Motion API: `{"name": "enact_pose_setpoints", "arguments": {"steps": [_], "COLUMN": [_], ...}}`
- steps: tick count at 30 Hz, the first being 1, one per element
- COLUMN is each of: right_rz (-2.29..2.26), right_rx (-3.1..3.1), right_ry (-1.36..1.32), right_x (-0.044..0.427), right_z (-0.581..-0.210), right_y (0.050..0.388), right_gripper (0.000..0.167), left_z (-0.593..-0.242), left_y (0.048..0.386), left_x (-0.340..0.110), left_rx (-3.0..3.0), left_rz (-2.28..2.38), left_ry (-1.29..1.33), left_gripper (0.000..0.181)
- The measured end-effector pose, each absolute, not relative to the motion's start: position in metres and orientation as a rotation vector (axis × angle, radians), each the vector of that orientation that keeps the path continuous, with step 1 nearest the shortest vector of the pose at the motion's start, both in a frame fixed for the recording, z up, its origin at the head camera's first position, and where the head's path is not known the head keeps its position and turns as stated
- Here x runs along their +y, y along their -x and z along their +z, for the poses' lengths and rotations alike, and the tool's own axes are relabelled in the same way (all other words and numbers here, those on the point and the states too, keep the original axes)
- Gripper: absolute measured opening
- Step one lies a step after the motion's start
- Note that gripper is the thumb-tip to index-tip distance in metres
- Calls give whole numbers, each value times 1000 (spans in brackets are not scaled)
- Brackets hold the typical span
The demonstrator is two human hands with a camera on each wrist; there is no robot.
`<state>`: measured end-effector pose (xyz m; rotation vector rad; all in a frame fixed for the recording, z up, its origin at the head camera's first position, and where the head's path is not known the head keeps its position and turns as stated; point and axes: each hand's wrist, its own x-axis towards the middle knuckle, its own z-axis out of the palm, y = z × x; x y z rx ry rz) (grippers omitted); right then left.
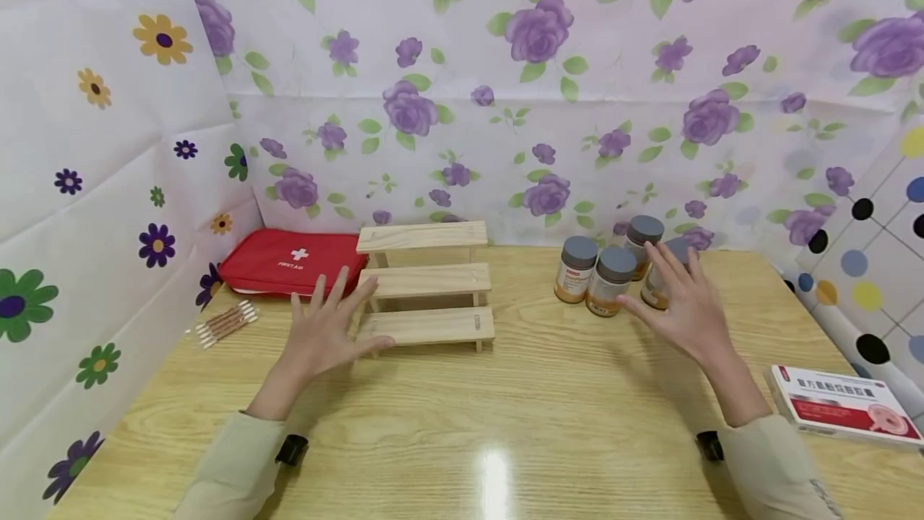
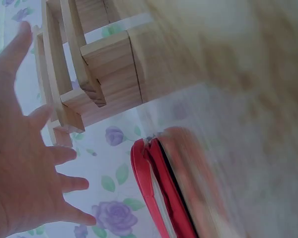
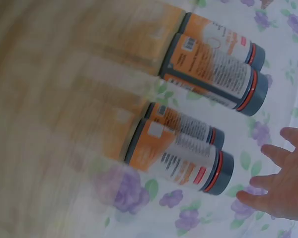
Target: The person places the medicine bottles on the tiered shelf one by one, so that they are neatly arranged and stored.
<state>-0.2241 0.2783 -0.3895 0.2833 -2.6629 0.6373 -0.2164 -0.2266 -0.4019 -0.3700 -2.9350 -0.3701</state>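
My left hand (image 1: 323, 329) is spread with nothing in it, over the table at the left end of a three-step wooden rack (image 1: 426, 327). In the left wrist view the rack (image 2: 109, 64) lies beyond the splayed fingers. Behind that hand is a red first aid pouch (image 1: 289, 259) with a white cross. My right hand (image 1: 686, 311) hovers with fingers extended, just in front of several grey-lidded bottles (image 1: 608, 283), partly hiding one. In the right wrist view the bottles (image 3: 184, 158) stand apart from the fingertips, showing orange and white labels.
A bundle of cotton swabs (image 1: 225, 323) lies left of my left hand. At the right edge rests a white and red medicine box (image 1: 840, 404). Flowered cloth (image 1: 541, 103) hangs behind the wooden table (image 1: 549, 400) and along its left side.
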Motion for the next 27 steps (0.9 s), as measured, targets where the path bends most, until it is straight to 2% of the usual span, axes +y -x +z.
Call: {"name": "enact_pose_setpoints", "arguments": {"steps": [10, 17, 27], "right_rz": [842, 945, 1167], "right_rx": [-2600, -2611, -2602], "right_ry": [-352, -381, -270], "right_x": [269, 261, 257], "right_z": [-393, -402, -410], "right_y": [240, 252, 253], "right_gripper": [87, 87, 86], "left_z": [-404, -416, -442], "left_y": [226, 230, 240], "left_x": [-220, -218, -214], "left_rx": [-2933, -2833, -2658], "left_rz": [-451, -828, -1349], "left_ry": [403, 421, 419], "left_gripper": [95, 93, 94]}}
